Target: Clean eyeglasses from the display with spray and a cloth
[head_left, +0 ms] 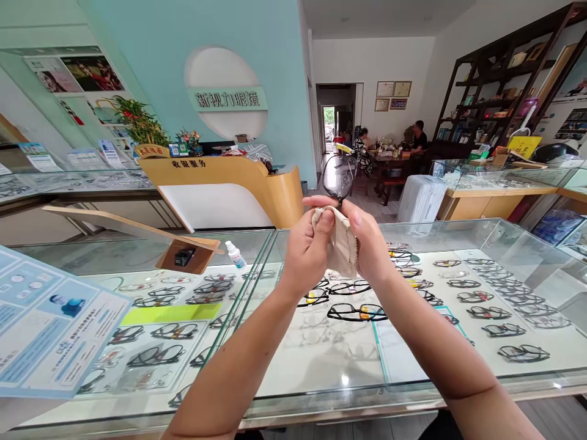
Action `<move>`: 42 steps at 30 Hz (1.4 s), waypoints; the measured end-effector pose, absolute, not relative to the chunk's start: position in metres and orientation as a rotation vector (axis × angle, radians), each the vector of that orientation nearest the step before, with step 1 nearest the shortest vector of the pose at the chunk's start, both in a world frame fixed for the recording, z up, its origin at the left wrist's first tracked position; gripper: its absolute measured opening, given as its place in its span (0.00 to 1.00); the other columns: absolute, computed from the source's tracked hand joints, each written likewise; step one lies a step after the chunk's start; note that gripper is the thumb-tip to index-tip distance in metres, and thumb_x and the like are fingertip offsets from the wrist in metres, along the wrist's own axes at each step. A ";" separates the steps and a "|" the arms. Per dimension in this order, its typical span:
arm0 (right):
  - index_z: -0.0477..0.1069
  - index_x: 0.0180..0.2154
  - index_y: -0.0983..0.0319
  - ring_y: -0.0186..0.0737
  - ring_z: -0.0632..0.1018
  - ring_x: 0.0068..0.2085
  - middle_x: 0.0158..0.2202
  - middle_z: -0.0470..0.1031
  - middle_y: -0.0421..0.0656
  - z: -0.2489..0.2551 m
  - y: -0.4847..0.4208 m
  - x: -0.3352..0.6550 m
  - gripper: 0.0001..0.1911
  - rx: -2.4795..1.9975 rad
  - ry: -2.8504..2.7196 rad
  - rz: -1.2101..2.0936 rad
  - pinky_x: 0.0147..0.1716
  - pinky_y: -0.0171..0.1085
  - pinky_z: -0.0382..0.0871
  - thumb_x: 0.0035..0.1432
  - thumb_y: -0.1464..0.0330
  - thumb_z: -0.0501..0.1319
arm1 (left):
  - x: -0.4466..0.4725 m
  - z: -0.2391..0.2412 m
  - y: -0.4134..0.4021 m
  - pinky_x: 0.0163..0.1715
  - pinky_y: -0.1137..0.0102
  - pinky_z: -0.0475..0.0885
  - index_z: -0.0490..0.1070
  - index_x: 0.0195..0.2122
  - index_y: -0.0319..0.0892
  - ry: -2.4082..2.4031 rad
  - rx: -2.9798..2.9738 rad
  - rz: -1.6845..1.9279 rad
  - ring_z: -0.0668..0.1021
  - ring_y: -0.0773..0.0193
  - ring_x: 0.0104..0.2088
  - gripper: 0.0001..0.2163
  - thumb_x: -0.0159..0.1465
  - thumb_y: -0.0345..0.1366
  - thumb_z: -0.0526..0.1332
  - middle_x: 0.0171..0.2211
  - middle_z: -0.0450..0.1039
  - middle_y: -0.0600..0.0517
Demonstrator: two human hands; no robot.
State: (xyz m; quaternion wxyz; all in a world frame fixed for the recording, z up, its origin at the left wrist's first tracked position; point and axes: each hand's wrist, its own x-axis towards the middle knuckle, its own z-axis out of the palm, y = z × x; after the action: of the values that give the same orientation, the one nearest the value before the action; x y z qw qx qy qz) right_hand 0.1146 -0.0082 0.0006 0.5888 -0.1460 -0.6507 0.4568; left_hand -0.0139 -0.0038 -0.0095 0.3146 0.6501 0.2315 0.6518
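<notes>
A pair of dark-framed eyeglasses (338, 176) is held up on end above the display counter, one clear lens showing over my fingers. Its lower part is hidden by the hands and a beige cleaning cloth (343, 250). My left hand (306, 249) is closed, its thumb pressing the cloth against the glasses and its forefinger reaching behind. On the other side, my right hand (370, 243) is closed around the frame's lower part, with the cloth hanging against its palm. How the right fingers grip is partly hidden.
Below lies a glass display case (321, 360) with rows of eyeglasses. On its top stand a white spray bottle (235, 254), a wooden box (186, 255) and a blue leaflet (55, 330). Beyond are a reception desk (279, 189), a wrapped suitcase (420, 205) and two seated people.
</notes>
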 end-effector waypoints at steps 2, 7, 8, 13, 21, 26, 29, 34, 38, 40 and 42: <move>0.86 0.55 0.51 0.55 0.81 0.66 0.61 0.85 0.44 0.001 -0.006 0.117 0.31 -0.392 -1.465 1.066 0.68 0.53 0.77 0.71 0.37 0.60 | -0.016 -0.008 -0.003 0.42 0.68 0.78 0.77 0.47 0.46 0.544 1.758 1.644 0.80 0.61 0.40 0.22 0.74 0.62 0.66 0.39 0.78 0.51; 0.87 0.53 0.52 0.53 0.83 0.62 0.59 0.86 0.44 0.001 0.000 0.121 0.26 -0.420 -1.360 1.130 0.68 0.52 0.76 0.72 0.42 0.64 | -0.019 -0.008 -0.002 0.48 0.66 0.80 0.76 0.59 0.45 0.526 1.845 1.438 0.83 0.56 0.48 0.26 0.72 0.60 0.69 0.48 0.82 0.46; 0.86 0.54 0.52 0.53 0.83 0.63 0.60 0.86 0.44 0.001 0.000 0.120 0.26 -0.415 -1.353 1.142 0.69 0.52 0.76 0.72 0.42 0.64 | -0.018 -0.009 -0.002 0.46 0.66 0.80 0.76 0.58 0.44 0.540 1.843 1.453 0.84 0.56 0.46 0.26 0.72 0.59 0.70 0.47 0.82 0.46; 0.87 0.53 0.52 0.52 0.81 0.67 0.64 0.84 0.43 0.000 -0.006 0.109 0.26 -0.382 -1.370 1.165 0.72 0.50 0.73 0.73 0.42 0.62 | -0.011 -0.013 -0.004 0.36 0.68 0.76 0.77 0.51 0.44 0.609 1.754 1.702 0.81 0.61 0.35 0.24 0.70 0.61 0.71 0.37 0.81 0.51; 0.86 0.56 0.52 0.53 0.86 0.48 0.46 0.87 0.44 -0.008 -0.006 0.104 0.30 -0.443 -1.375 1.212 0.52 0.51 0.84 0.72 0.39 0.61 | -0.013 -0.014 0.000 0.25 0.68 0.66 0.66 0.29 0.45 0.632 1.672 1.698 0.68 0.66 0.23 0.30 0.72 0.68 0.63 0.23 0.67 0.56; 0.88 0.50 0.52 0.49 0.85 0.52 0.51 0.88 0.43 -0.005 -0.002 0.113 0.22 -0.368 -1.262 1.218 0.55 0.46 0.81 0.72 0.45 0.67 | -0.032 -0.003 0.005 0.32 0.68 0.73 0.73 0.38 0.43 0.527 1.857 1.392 0.76 0.62 0.32 0.25 0.75 0.62 0.63 0.31 0.75 0.51; 0.88 0.47 0.52 0.51 0.84 0.59 0.55 0.88 0.43 -0.002 -0.001 0.115 0.20 -0.338 -1.233 1.244 0.63 0.47 0.78 0.70 0.46 0.68 | -0.042 0.001 0.007 0.40 0.66 0.77 0.77 0.50 0.43 0.540 1.964 1.292 0.80 0.58 0.40 0.21 0.74 0.58 0.67 0.41 0.80 0.47; 0.87 0.49 0.53 0.51 0.83 0.59 0.59 0.86 0.43 -0.001 -0.003 0.110 0.22 -0.353 -1.228 1.277 0.62 0.47 0.78 0.71 0.44 0.67 | -0.031 -0.004 0.002 0.34 0.69 0.74 0.77 0.50 0.41 0.582 1.919 1.407 0.78 0.62 0.34 0.23 0.72 0.58 0.70 0.37 0.79 0.50; 0.86 0.54 0.53 0.47 0.83 0.53 0.56 0.86 0.43 -0.003 -0.006 0.106 0.23 -0.326 -1.290 1.323 0.57 0.44 0.78 0.73 0.44 0.65 | -0.017 -0.007 -0.003 0.29 0.70 0.67 0.72 0.33 0.43 0.696 1.796 1.700 0.70 0.66 0.28 0.27 0.71 0.64 0.68 0.26 0.69 0.55; 0.85 0.56 0.52 0.46 0.83 0.52 0.54 0.86 0.43 -0.004 -0.006 0.107 0.23 -0.330 -1.331 1.327 0.55 0.43 0.78 0.74 0.45 0.64 | -0.018 -0.007 -0.003 0.28 0.69 0.66 0.69 0.30 0.44 0.696 1.754 1.724 0.66 0.66 0.26 0.30 0.71 0.67 0.66 0.24 0.66 0.56; 0.85 0.58 0.52 0.47 0.83 0.51 0.53 0.86 0.43 -0.005 -0.005 0.110 0.25 -0.373 -1.368 1.301 0.53 0.43 0.79 0.74 0.45 0.63 | -0.023 -0.005 0.000 0.27 0.69 0.65 0.67 0.28 0.44 0.666 1.742 1.639 0.65 0.67 0.25 0.31 0.71 0.69 0.64 0.23 0.65 0.55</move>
State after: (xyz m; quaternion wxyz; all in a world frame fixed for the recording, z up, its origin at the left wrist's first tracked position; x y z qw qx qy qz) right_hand 0.1098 -0.0047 -0.0047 0.5715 -0.1589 -0.5834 0.5548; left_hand -0.0226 0.0001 -0.0047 0.3233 0.6638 0.2540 0.6248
